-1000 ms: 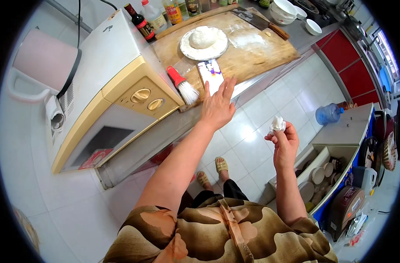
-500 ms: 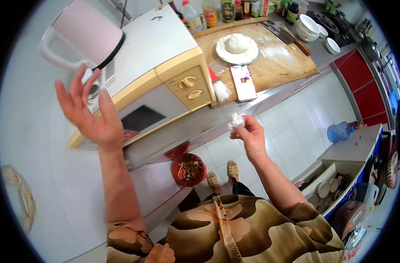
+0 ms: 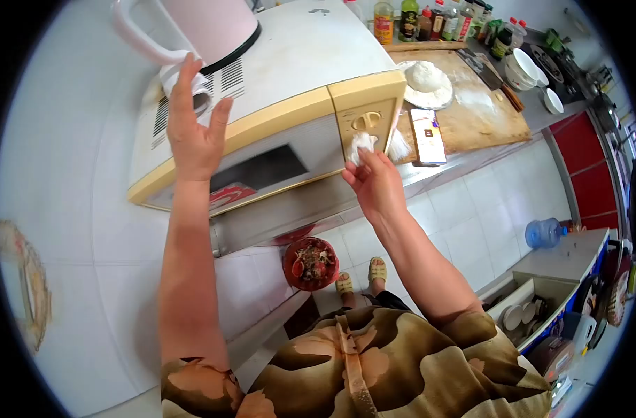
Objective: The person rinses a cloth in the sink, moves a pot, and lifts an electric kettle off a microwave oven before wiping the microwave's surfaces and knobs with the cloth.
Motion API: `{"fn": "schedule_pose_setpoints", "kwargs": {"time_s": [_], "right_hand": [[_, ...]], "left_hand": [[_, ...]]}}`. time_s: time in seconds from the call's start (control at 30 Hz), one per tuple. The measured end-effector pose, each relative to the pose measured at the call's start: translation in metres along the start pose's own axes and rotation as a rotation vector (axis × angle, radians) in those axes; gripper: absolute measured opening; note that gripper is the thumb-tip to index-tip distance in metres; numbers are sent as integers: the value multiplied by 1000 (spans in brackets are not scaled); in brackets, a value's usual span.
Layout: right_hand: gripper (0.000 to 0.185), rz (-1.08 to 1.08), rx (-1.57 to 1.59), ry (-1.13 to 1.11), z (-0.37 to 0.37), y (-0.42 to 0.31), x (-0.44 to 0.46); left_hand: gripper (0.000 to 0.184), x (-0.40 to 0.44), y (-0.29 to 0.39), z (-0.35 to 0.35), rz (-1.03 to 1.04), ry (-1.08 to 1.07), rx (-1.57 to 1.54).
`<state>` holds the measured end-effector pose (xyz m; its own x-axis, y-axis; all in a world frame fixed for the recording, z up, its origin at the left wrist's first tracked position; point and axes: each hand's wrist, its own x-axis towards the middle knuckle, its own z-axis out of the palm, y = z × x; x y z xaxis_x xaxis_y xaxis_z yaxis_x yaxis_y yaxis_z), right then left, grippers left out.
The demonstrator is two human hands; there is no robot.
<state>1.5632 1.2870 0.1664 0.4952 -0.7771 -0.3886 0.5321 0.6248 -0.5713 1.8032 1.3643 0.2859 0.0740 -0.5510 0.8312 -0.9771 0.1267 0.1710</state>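
Left hand (image 3: 196, 132), fingers wide, near microwave edge (image 3: 276, 118); right hand (image 3: 381, 184) narrow round white wad (image 3: 362, 148), room between

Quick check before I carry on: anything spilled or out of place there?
Yes, mildly. Loose white powder, probably flour, is smeared on the wooden board beside the heaped plate. The phone lies at the board's front edge, where it might get knocked or dusted. Nothing looks visibly broken.
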Motion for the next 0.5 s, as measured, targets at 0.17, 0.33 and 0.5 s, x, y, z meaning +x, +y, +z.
{"fn": "schedule_pose_setpoints", "kwargs": {"time_s": [0.17, 0.33, 0.5], "right_hand": [[16, -3, 106, 76, 24, -4, 17], [17, 50, 272, 143, 40, -8, 16], [17, 70, 309, 110, 42, -13, 10]], "left_hand": [[64, -2, 3, -1, -66, -17, -29], [66, -1, 0, 2, -54, 13, -75], [66, -2, 1, 6, -49, 3, -59]]}}
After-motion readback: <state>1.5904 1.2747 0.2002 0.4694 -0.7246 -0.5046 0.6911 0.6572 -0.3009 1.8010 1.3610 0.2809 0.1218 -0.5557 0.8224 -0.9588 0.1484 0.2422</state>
